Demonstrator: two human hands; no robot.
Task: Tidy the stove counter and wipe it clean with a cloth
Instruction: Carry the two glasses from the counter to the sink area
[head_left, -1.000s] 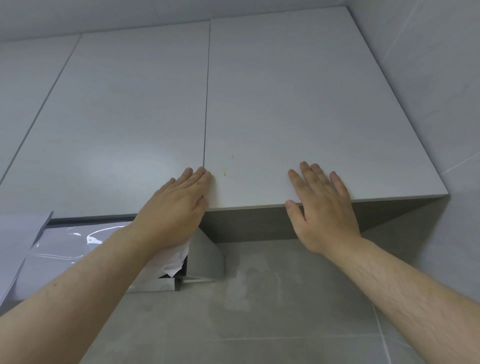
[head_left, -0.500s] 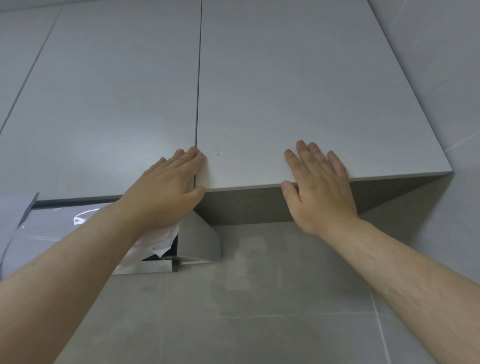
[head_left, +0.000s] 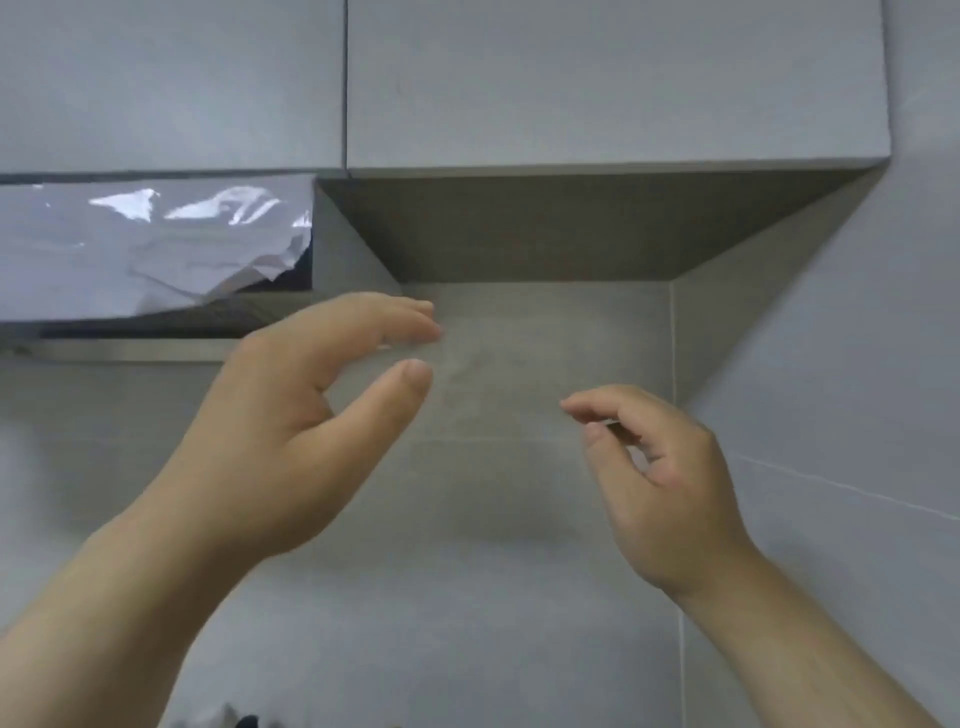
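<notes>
Both of my hands hang in the air in front of the grey tiled wall (head_left: 519, 519), below the upper cabinets. My left hand (head_left: 291, 431) is relaxed, fingers stretched toward the right and thumb apart, holding nothing. My right hand (head_left: 660, 478) has loosely curled fingers and is empty too. The right cabinet door (head_left: 613, 78) above them is flush with the left cabinet door (head_left: 171, 78). No cloth and no stove counter show in this view.
A range hood (head_left: 130, 249) covered with wrinkled, partly peeled plastic film sits under the left cabinet. The dark underside of the right cabinet (head_left: 571, 228) overhangs the wall. A side wall (head_left: 857, 364) stands at the right. Something dark (head_left: 244, 721) peeks in at the bottom edge.
Both hands have come off the right cabinet door and dropped below it. The view has tilted down, so the cabinets now sit at the top.
</notes>
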